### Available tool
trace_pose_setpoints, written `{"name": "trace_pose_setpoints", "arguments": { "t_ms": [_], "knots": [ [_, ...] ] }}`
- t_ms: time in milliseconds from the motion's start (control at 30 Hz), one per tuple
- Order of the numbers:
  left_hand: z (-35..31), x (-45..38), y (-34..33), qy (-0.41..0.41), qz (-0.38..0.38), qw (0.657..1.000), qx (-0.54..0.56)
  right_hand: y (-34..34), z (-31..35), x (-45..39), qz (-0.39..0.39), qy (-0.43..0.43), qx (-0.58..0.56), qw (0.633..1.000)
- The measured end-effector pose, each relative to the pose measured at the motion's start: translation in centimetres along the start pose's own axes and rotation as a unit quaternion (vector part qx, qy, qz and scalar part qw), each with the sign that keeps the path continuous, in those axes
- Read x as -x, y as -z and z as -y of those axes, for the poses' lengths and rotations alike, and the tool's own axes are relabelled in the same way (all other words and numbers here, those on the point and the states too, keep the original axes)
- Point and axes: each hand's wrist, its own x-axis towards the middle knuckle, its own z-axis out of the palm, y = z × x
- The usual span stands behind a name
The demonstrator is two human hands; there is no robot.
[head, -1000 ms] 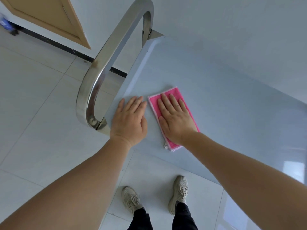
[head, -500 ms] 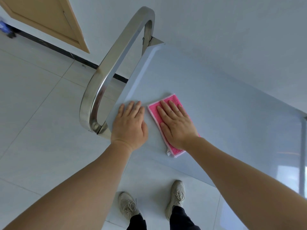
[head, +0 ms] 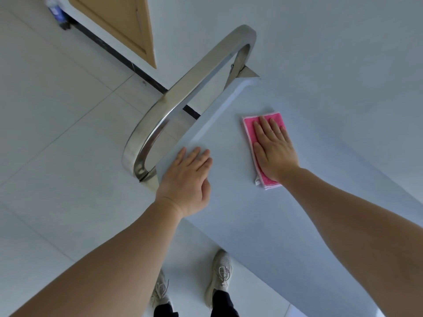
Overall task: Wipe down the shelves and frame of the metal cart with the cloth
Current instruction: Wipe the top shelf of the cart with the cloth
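A person's pale sneakers (head: pixel 219 273) stand on the tiled floor (head: pixel 57 124) below the cart's top shelf (head: pixel 320 191), where the left hand (head: pixel 186 179) lies flat and empty near the steel handle (head: pixel 183 97), well apart from the right hand (head: pixel 274 149), pressed open-palmed on the pink cloth (head: pixel 248 124)

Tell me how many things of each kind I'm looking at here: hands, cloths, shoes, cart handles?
Hands: 2, the left hand and right hand, both flat on the cart shelf
Pink cloth: 1
Shoes: 2, one and another
Metal handle: 1
Total: 6
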Motion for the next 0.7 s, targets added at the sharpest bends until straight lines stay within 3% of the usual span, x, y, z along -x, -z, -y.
{"name": "trace_pose_setpoints", "arguments": {
  "t_ms": [433,700],
  "knots": [
    [-0.3,0.2,0.6,0.006,-0.002,1.000,0.008,1.7,-3.0,-7.3,-0.021,-0.013,0.005,1.000],
    [0.0,0.2,0.4,-0.001,0.006,1.000,0.002,2.9,-0.8,-13.3,-0.039,-0.002,0.011,0.999]
  ]
}}
